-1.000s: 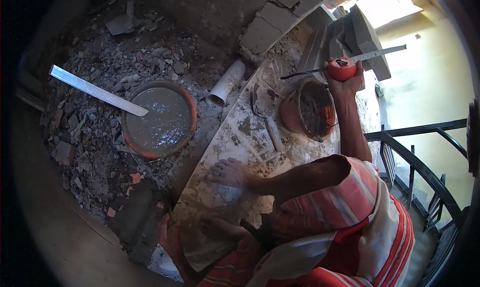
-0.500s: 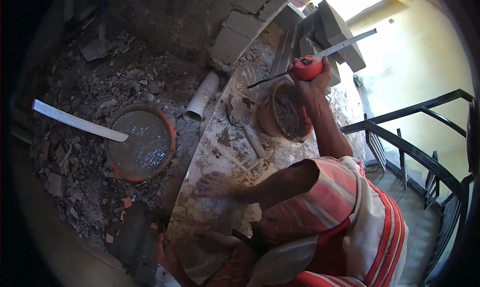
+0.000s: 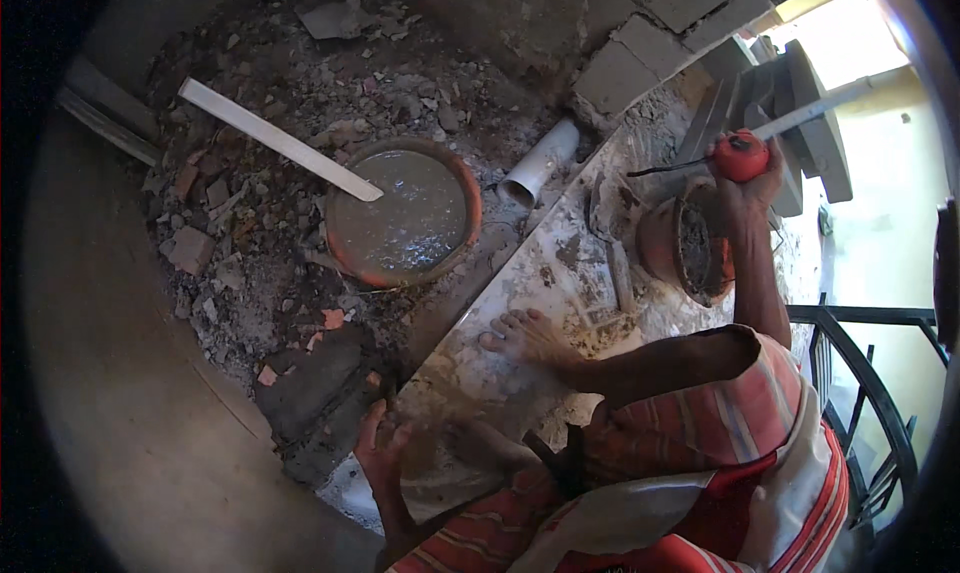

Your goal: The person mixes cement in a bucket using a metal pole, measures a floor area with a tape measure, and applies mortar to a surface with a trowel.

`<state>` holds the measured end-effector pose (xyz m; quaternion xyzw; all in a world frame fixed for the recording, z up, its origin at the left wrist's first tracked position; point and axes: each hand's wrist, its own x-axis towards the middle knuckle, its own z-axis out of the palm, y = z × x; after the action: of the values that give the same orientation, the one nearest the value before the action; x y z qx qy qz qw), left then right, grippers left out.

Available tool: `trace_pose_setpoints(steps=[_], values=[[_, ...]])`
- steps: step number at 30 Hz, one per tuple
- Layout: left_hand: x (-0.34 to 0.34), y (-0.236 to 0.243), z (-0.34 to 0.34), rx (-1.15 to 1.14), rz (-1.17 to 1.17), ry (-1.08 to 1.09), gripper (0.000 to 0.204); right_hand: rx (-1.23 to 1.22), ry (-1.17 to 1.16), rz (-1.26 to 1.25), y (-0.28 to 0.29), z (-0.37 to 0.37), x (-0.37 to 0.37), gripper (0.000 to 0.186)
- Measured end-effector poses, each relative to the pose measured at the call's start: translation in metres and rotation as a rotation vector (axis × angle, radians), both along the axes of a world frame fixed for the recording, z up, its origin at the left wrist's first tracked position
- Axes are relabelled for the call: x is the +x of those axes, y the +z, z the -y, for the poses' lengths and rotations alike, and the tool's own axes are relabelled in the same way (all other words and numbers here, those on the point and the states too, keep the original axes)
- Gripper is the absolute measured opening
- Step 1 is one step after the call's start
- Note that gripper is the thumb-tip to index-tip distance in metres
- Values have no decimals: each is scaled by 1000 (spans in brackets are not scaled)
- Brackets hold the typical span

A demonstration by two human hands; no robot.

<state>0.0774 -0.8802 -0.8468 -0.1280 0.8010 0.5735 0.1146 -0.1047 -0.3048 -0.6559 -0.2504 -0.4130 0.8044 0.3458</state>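
Note:
My right hand (image 3: 752, 191) is wrapped round a red tape measure (image 3: 741, 157). Its pale blade (image 3: 815, 109) sticks out toward the upper right, and a dark strap (image 3: 668, 170) trails to the left. My left hand (image 3: 383, 451) is low in the picture by the edge of the pale slab (image 3: 455, 358); its fingers are apart and I see nothing in them. Just below the tape measure stands an orange-brown bucket (image 3: 660, 241) with mortar residue inside. A round orange-rimmed tub (image 3: 472, 205) of grey, watery mix sits on the rubble, with a long pale strip (image 3: 280, 136) reaching over its rim.
A grey pipe (image 3: 540, 163) lies beside the slab's edge. Rubble (image 3: 235, 233) covers the ground at left. Grey blocks (image 3: 815, 123) are stacked at the upper right, near a black metal railing (image 3: 850, 373). My bare foot (image 3: 530, 338) rests on the slab.
The view has shifted, so the scene sits farther right and higher. My left hand shows more plainly by the slab's edge. My right hand still holds the tape measure with its blade out.

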Motion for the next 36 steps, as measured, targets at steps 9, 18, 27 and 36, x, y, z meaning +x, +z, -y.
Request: trace_pose_setpoints(steps=[9, 18, 27, 36], values=[[13, 0, 10, 41, -26, 91, 50, -29, 63, 165, -42, -26, -55, 37], [43, 19, 17, -26, 43, 268, 43, -45, -322, 507, -114, -65, -125, 21], [68, 63, -6, 71, 147, 487, 37, 736, 35, 1067, -213, -147, -130, 23], [109, 71, -24, -39, 319, 688, 26, 1807, 336, 1426, -266, -215, -106, 27]])
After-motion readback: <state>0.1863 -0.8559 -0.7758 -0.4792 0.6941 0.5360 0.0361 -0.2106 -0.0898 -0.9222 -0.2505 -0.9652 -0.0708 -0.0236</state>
